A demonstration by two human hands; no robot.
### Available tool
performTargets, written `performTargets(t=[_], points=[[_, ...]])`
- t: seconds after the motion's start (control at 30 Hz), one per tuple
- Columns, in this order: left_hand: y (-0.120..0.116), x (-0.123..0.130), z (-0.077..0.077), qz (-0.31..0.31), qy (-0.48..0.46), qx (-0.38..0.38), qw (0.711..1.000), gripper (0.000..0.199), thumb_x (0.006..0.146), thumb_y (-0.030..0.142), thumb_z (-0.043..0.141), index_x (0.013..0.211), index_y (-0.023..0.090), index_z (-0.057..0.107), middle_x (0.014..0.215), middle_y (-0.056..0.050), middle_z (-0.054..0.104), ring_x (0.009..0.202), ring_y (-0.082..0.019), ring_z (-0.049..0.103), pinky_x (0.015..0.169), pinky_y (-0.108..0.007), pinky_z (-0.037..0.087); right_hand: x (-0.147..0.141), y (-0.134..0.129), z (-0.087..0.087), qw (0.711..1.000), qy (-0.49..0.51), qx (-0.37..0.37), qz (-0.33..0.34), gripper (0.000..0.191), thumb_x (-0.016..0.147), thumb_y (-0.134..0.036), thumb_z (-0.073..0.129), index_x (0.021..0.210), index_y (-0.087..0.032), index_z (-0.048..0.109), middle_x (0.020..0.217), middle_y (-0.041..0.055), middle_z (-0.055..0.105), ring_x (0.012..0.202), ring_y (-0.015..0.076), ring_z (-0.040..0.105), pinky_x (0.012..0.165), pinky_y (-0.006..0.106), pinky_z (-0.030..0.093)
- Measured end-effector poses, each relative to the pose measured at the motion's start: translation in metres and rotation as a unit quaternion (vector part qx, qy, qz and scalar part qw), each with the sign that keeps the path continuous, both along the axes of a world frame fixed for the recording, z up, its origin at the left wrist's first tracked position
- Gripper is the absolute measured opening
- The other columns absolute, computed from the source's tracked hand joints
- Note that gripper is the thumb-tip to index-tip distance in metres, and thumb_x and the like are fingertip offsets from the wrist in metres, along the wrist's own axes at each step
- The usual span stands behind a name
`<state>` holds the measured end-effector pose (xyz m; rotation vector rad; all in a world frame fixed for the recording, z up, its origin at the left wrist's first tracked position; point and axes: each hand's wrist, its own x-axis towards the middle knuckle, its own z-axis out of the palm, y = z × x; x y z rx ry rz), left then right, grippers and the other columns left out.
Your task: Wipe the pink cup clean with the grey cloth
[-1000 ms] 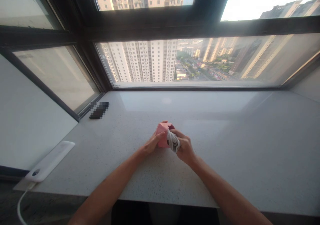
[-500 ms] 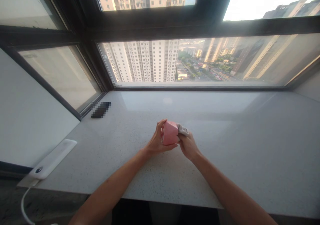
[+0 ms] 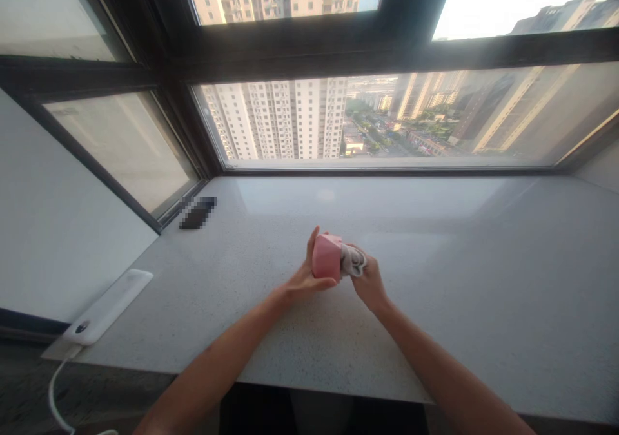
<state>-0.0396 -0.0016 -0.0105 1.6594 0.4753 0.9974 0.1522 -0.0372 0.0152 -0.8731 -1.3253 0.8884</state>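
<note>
Cradling a pink faceted case in the left hand, a person presses a grey cloth to its right side with the right hand, over a speckled stone table at a high-rise window. The left grip is closed, with the fingers curled up behind the case and the palm under it. The right grip pinches the bunched cloth between thumb and fingers, hard against the case. The case sits between the two hands near the middle of the table, and it appears to be held just above the stone, though the view cannot settle whether it touches. Pale residential towers fill the glass beyond. A pixelated dark slab lies near the far left corner, well apart from the hands, and a white charger trails a white cable over the near edge. The smooth facets give the left fingers little to hold, so a firm push from the cloth could turn the case or squeeze it free, and a fall onto hard stone could chip it. A loose fold of cloth could also slip off.
</note>
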Motion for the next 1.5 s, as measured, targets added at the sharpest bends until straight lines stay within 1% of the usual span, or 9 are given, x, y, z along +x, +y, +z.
performTargets(t=[0.2, 0.37, 0.5, 0.73, 0.87, 1.03, 1.13, 1.33, 1.5], points=[[0.01, 0.003, -0.011, 0.098, 0.03, 0.209, 0.973, 0.136, 0.068, 0.045, 0.104, 0.174, 0.038, 0.02, 0.178, -0.019, 0.021, 0.167, -0.05, 0.021, 0.135, -0.069, 0.025, -0.005, 0.005, -0.001, 0.973, 0.181, -0.141, 0.028, 0.019, 0.078, -0.034, 0.086, 0.078, -0.021, 0.074, 0.071, -0.0032, 0.065, 0.061, 0.0123, 0.048, 0.057, 0.024, 0.045], [-0.001, 0.005, 0.0, 0.072, 0.001, 0.045, 0.996, 0.112, 0.081, 0.053, 0.094, 0.17, 0.031, 0.03, 0.153, -0.018, 0.054, 0.139, -0.042, 0.058, 0.12, -0.062, 0.048, -0.001, -0.002, -0.003, 0.999, -0.024, 0.038, 0.008, 0.022, 0.089, -0.03, 0.078, 0.07, -0.019, 0.074, 0.082, 0.0026, 0.074, 0.069, 0.0158, 0.06, 0.063, 0.026, 0.049], [-0.01, 0.006, 0.011, 0.01, -0.049, -0.084, 0.995, 0.081, 0.098, 0.067, 0.071, 0.158, 0.016, 0.052, 0.153, -0.021, 0.057, 0.147, -0.045, 0.053, 0.125, -0.059, 0.043, 0.003, -0.007, -0.002, 0.974, -0.146, 0.171, 0.01, 0.02, 0.097, -0.023, 0.067, 0.084, -0.021, 0.082, 0.109, 0.0098, 0.082, 0.083, 0.0197, 0.074, 0.072, 0.028, 0.056], [-0.007, 0.007, -0.001, 0.036, -0.029, -0.004, 0.999, 0.138, 0.077, 0.059, 0.096, 0.178, 0.033, 0.005, 0.18, -0.02, 0.025, 0.166, -0.048, 0.03, 0.134, -0.067, 0.027, -0.002, -0.002, 0.002, 0.999, -0.024, 0.039, -0.027, 0.023, 0.095, -0.039, 0.074, 0.084, -0.02, 0.08, 0.086, 0.0041, 0.077, 0.075, 0.0195, 0.067, 0.069, 0.028, 0.056], [-0.004, 0.008, -0.002, 0.092, -0.008, 0.094, 0.991, 0.129, 0.072, 0.037, 0.101, 0.174, 0.033, 0.022, 0.172, -0.02, 0.035, 0.159, -0.046, 0.038, 0.132, -0.066, 0.031, -0.004, 0.001, -0.005, 0.999, 0.033, -0.033, -0.009, 0.03, 0.094, -0.041, 0.074, 0.074, -0.019, 0.074, 0.07, -0.0003, 0.068, 0.062, 0.0149, 0.054, 0.058, 0.025, 0.048], [-0.009, 0.009, -0.001, 0.015, -0.082, -0.107, 0.991, 0.096, 0.089, 0.055, 0.086, 0.165, 0.03, 0.035, 0.146, -0.015, 0.063, 0.129, -0.035, 0.067, 0.113, -0.056, 0.052, -0.001, -0.005, -0.006, 0.987, -0.106, 0.118, 0.011, 0.017, 0.094, -0.026, 0.071, 0.08, -0.02, 0.08, 0.102, 0.0077, 0.08, 0.083, 0.02, 0.07, 0.074, 0.028, 0.055], [-0.008, 0.009, -0.002, -0.007, -0.082, -0.146, 0.986, 0.099, 0.095, 0.062, 0.077, 0.171, 0.028, 0.025, 0.153, -0.017, 0.06, 0.141, -0.039, 0.062, 0.122, -0.059, 0.046, 0.0, -0.007, -0.001, 0.983, -0.118, 0.143, 0.007, 0.02, 0.096, -0.025, 0.067, 0.084, -0.02, 0.082, 0.107, 0.0095, 0.081, 0.089, 0.0215, 0.074, 0.078, 0.029, 0.056], [0.004, 0.007, -0.009, 0.063, 0.001, 0.149, 0.987, 0.151, 0.061, 0.05, 0.107, 0.176, 0.037, 0.01, 0.184, -0.021, 0.011, 0.167, -0.054, 0.02, 0.131, -0.077, 0.024, -0.004, -0.002, 0.0, 0.998, 0.047, -0.036, -0.02, 0.026, 0.091, -0.041, 0.077, 0.076, -0.019, 0.076, 0.067, -0.001, 0.063, 0.062, 0.0145, 0.051, 0.057, 0.025, 0.046], [0.0, 0.006, -0.003, 0.077, -0.027, 0.074, 0.994, 0.117, 0.072, 0.044, 0.1, 0.167, 0.033, 0.032, 0.159, -0.018, 0.054, 0.143, -0.043, 0.057, 0.121, -0.061, 0.047, -0.001, -0.003, -0.001, 0.999, -0.031, 0.042, 0.0, 0.022, 0.092, -0.034, 0.077, 0.076, -0.02, 0.077, 0.082, 0.003, 0.074, 0.07, 0.0165, 0.062, 0.065, 0.026, 0.051]])
